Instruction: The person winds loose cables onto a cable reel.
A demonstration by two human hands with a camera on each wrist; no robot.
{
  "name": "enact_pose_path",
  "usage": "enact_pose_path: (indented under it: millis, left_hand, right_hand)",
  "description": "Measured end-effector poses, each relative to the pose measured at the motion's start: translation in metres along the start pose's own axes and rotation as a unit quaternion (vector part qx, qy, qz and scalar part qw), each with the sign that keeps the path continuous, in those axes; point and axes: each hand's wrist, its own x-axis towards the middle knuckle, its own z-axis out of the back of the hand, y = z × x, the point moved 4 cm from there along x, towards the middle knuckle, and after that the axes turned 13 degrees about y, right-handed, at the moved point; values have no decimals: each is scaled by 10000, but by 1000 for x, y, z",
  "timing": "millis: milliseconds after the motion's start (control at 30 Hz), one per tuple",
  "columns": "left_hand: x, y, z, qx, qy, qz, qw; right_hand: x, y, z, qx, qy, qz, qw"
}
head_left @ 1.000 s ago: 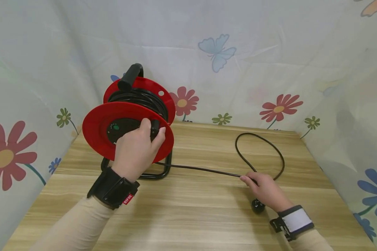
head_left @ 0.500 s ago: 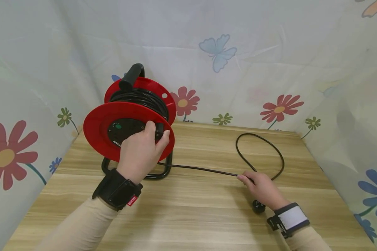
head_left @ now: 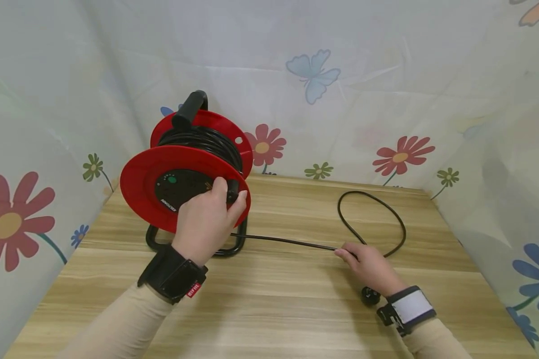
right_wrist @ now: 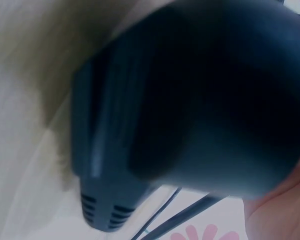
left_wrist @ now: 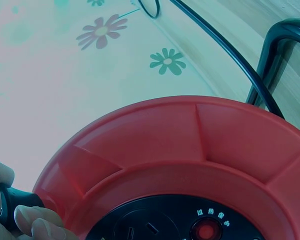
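A red cable reel [head_left: 136, 179] stands on the left of the table, with black cable [head_left: 206, 142] wound between its two flanges. My left hand [head_left: 204, 219] grips the black crank knob [head_left: 233, 190] on the near flange. In the left wrist view, fingertips [left_wrist: 37, 220] curl round that knob beside the dark socket panel [left_wrist: 155, 220]. From the reel a free length of cable [head_left: 283, 240] runs right to my right hand [head_left: 373, 267], which pinches it. Below that hand hangs the black plug [head_left: 370, 295]. Blurred and close, the plug [right_wrist: 190, 100] fills much of the right wrist view.
Behind my right hand a loop of loose cable [head_left: 403, 224] lies on the wooden table [head_left: 287, 309]. The reel has a black tube stand [head_left: 228, 253] and a carry handle [head_left: 189, 109] on top. A flowered curtain [head_left: 251, 50] encloses the back and sides.
My left hand has moved right and slightly down with the crank knob, and the reel has turned clockwise. My right hand has shifted slightly left, still pinching the cable.
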Motion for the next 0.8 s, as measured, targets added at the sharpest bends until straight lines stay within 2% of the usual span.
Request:
enact_pose_path:
  millis: [233, 467, 800]
  left_hand:
    - [-2, -3, -6, 85, 4, -64, 9999]
    - [-6, -3, -13, 269, -218, -309, 9989]
    - [-7, -3, -23, 384, -167, -365, 9985]
  right_hand:
    - [5, 7, -1, 61, 142, -6, 9999]
    - [11, 13, -5, 162, 236, 34, 9996]
    - [15, 19, -9, 81, 53, 286, 9995]
